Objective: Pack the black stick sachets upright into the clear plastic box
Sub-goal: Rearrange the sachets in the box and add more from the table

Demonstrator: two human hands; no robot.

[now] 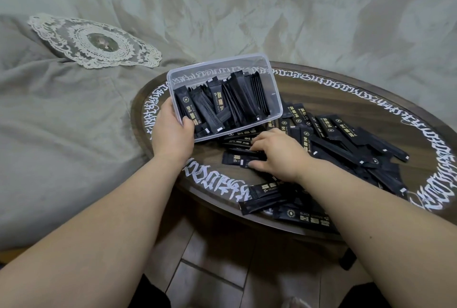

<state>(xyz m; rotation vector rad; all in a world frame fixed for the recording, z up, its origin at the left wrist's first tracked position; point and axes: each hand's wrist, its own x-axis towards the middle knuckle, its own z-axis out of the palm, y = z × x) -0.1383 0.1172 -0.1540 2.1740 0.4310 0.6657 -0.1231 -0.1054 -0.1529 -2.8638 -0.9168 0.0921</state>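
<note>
Roughly a dozen black stick sachets [222,105] already stand leaning inside the clear rectangular plastic box [277,100], centre frame, tilted up by the left hand [173,132] gripping its near corner. Many more loose sachets [346,144] lie scattered right of centre on the round dark wooden table [333,90], where the right hand [274,153] curls its fingers around a few.

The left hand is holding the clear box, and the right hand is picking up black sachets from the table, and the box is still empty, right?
Not quite. The head view shows the clear plastic box already has many black stick sachets standing inside. The rest is right: the left hand grips the box's corner, and the right hand gathers loose sachets on the round table.
</note>
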